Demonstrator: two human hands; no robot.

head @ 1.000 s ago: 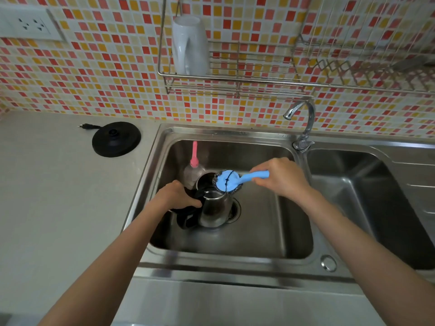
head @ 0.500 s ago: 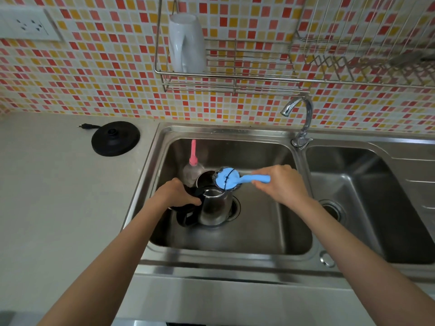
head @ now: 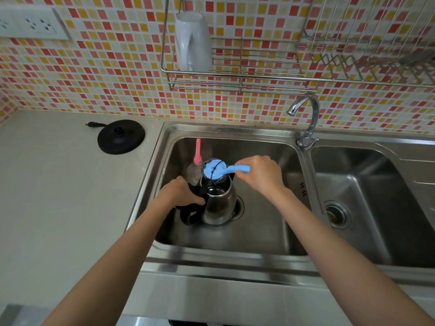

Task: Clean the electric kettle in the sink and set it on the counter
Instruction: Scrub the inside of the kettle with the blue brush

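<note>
While your left hand (head: 181, 194) is wrapped around the black handle (head: 190, 214) of the electric kettle (head: 219, 203), use that closed grip as your anchor: the kettle stands upright on the floor of the left basin of the sink (head: 259, 231), over or just beside the drain, and a steel body on a steel floor will likely skate or tip if you push sideways from the rim. Press down a little through the handle so the base stays planted

Your right hand (head: 261, 175) is curled shut on the blue handle of the scrubber (head: 215, 170), whose round blue head sits at the far edge of the kettle's open mouth, with dark scouring fibre showing around its edge. Whether the head is already inside the rim or only resting on it is hard to tell. To do this step well, tilt the head so the scouring side meets the inner wall, and work round the rim in short arcs before going deeper, turning the kettle with your left hand instead of twisting your right wrist. Keep the strokes light enough that the kettle does not knock the bottle with the pink nozzle (head: 196, 161) standing just behind it

Farther off, the tap (head: 306, 118) points toward the left basin for a later rinse. The black power base (head: 121, 136) waits on the tabletop (head: 58, 196) to the left, well apart from the sink; keep drips away from it when you lift the kettle out
</note>
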